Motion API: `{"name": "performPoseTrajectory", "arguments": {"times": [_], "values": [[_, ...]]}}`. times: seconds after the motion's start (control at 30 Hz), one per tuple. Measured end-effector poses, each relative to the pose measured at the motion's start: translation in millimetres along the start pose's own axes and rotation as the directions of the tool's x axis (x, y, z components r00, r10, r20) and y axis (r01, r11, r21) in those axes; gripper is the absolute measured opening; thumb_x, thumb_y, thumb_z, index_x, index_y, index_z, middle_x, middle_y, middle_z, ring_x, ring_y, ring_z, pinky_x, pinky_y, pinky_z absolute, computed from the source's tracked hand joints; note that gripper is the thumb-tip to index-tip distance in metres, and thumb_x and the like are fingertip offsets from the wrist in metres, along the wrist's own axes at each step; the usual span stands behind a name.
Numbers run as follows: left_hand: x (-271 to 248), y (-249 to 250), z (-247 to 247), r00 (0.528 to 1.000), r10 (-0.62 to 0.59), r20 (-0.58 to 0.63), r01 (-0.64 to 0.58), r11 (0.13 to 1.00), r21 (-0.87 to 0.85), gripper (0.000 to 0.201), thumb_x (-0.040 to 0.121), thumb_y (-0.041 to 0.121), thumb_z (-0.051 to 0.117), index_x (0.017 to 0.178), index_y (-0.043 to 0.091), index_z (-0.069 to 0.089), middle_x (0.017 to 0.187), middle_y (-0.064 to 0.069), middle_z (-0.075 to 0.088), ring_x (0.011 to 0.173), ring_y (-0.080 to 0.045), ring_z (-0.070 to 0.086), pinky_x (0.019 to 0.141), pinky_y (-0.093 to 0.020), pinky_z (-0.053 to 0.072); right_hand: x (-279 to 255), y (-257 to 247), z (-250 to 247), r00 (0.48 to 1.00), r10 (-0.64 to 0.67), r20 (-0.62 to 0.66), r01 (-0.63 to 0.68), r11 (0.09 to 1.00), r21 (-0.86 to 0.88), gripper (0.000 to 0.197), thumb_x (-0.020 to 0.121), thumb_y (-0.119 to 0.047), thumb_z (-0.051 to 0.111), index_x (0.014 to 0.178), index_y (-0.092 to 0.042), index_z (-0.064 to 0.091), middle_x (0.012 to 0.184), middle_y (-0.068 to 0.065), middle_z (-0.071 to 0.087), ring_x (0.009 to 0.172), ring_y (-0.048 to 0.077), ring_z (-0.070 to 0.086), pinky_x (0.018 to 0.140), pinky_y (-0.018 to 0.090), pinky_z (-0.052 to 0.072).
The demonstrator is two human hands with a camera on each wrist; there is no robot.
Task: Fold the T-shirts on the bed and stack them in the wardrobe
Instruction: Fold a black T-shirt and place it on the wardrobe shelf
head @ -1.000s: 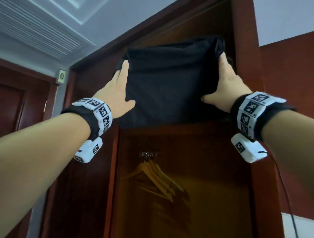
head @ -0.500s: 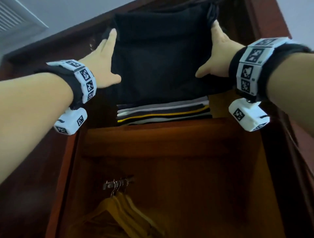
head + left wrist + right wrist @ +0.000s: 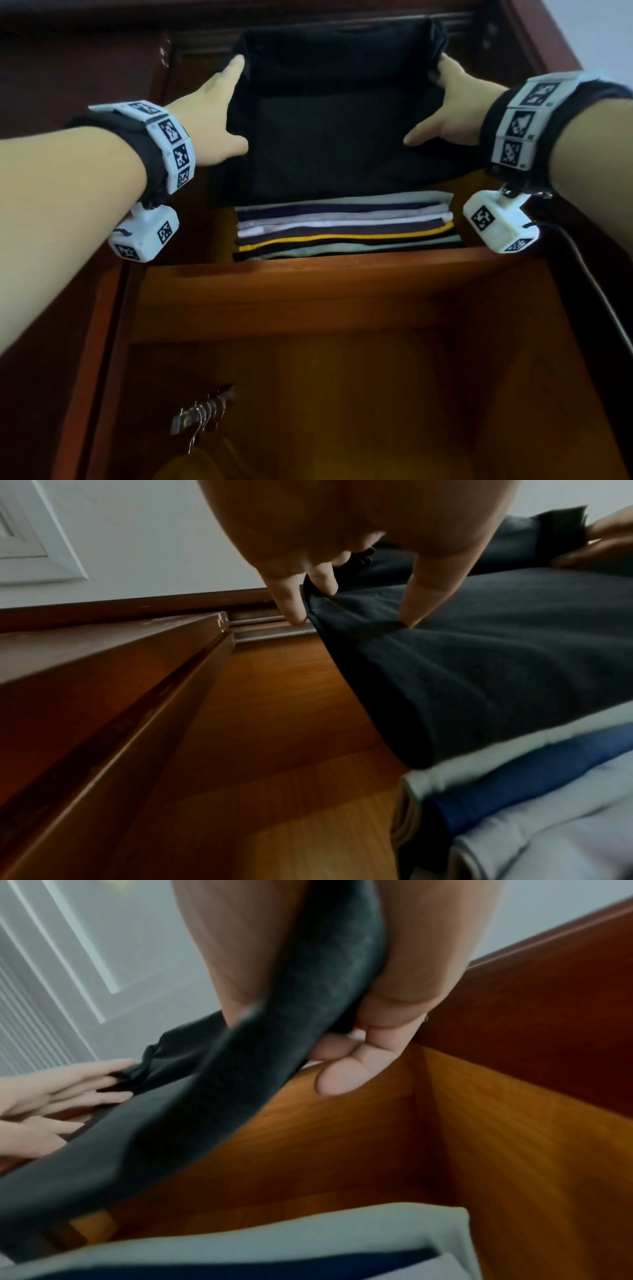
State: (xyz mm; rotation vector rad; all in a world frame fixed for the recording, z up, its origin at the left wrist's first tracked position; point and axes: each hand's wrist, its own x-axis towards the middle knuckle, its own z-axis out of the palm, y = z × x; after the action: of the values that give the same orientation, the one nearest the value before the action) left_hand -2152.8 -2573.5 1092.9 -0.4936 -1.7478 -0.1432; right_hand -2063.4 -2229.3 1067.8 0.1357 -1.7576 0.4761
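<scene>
The folded T-shirt (image 3: 329, 137) hangs between the two hands above the stack of folded T-shirts (image 3: 346, 228), its near edge just over the top of the stack. The left hand (image 3: 214, 116) is on the shirt's left side, the right hand (image 3: 452, 102) on its right side. The stack lies on the upper shelf (image 3: 342, 274) of the wardrobe (image 3: 102, 342), near the shelf's front edge, with bare shelf to its left and right. Below the shelf, in the lower compartment, hangers (image 3: 202, 418) hang at the left. A cable (image 3: 603, 291) runs down at the right, in front of the wardrobe's right side.
</scene>
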Motion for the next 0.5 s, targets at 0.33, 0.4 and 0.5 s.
{"name": "performPoseTrajectory", "arguments": {"times": [0.33, 0.4, 0.5], "values": [[0, -13, -5, 1.000, -0.026, 0.017, 0.028, 0.992, -0.124, 0.110, 0.089, 0.027, 0.074, 0.161, 0.038, -0.009, 0.169, -0.003, 0.020, 0.111, -0.034, 0.062, 0.085, -0.032, 0.041, 17, -11, 1, 0.997, 0.037, 0.066, -0.040, 0.999, 0.037, 0.083, 0.079, -0.004, 0.059, 0.148, -0.046, 0.038, 0.131, 0.000, 0.059, 0.111, 0.033, 0.062, 0.093, 0.055, 0.055], [1, -11, -3, 0.999, -0.026, 0.040, 0.031, 0.991, -0.134, 0.110, 0.089, 0.029, 0.074, 0.161, 0.040, -0.009, 0.168, -0.004, 0.024, 0.080, -0.021, 0.063, 0.081, -0.035, 0.047, 24, -4, -1, 0.995, 0.014, 0.096, -0.019, 0.999, 0.046, 0.084, 0.082, 0.002, 0.060, 0.151, -0.040, 0.036, 0.141, -0.006, 0.056, 0.122, 0.028, 0.058, 0.098, 0.054, 0.052], [9, -9, 2, 0.998, -0.032, 0.052, 0.039, 0.990, -0.134, 0.110, 0.089, 0.028, 0.074, 0.160, 0.043, -0.008, 0.167, -0.002, 0.025, 0.068, -0.017, 0.063, 0.077, -0.039, 0.055, 40, 7, -3, 0.988, 0.014, 0.151, -0.023, 0.998, 0.056, 0.088, 0.085, 0.006, 0.066, 0.156, -0.031, 0.031, 0.151, -0.011, 0.046, 0.132, 0.021, 0.049, 0.101, 0.046, 0.048]]}}
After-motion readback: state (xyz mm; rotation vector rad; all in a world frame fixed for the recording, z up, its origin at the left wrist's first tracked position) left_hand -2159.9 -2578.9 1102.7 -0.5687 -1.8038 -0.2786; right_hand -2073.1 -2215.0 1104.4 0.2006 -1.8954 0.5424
